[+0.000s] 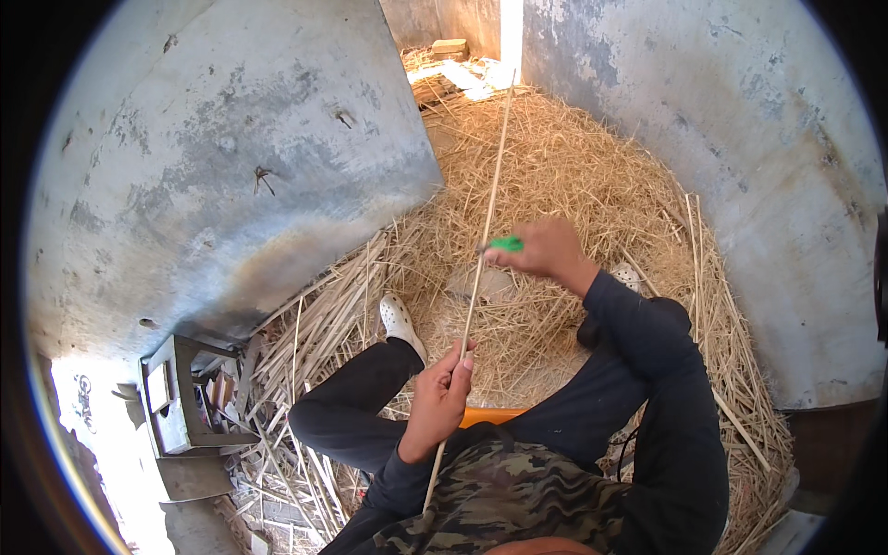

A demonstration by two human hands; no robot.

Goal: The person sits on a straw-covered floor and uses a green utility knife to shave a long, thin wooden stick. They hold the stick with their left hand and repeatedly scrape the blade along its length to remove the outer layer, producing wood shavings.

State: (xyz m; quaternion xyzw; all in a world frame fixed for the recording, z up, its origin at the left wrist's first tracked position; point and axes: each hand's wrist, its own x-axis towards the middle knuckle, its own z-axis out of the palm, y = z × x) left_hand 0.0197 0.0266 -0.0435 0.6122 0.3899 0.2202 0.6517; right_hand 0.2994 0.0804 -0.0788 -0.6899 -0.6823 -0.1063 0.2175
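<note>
My left hand (pixel 439 400) is closed round a long, thin pale strip (pixel 496 176) that looks like split bamboo or cane. The strip runs from my lap up and slightly right toward the bright gap at the back. Farther along it, my right hand (pixel 552 252) grips a small tool with a green handle (pixel 505 243). The tool's dark end meets the strip, or lies right beside it. My right hand is somewhat blurred, and the blade or tip is too small to make out.
Straw-like shavings (pixel 564 166) cover the floor ahead. Long strips lie in a pile (pixel 324 324) at left and more (pixel 731 370) at right. A small wooden box (pixel 176 407) stands at lower left. Worn walls (pixel 231 166) rise on both sides. A white clog (pixel 400 324) is on my left foot.
</note>
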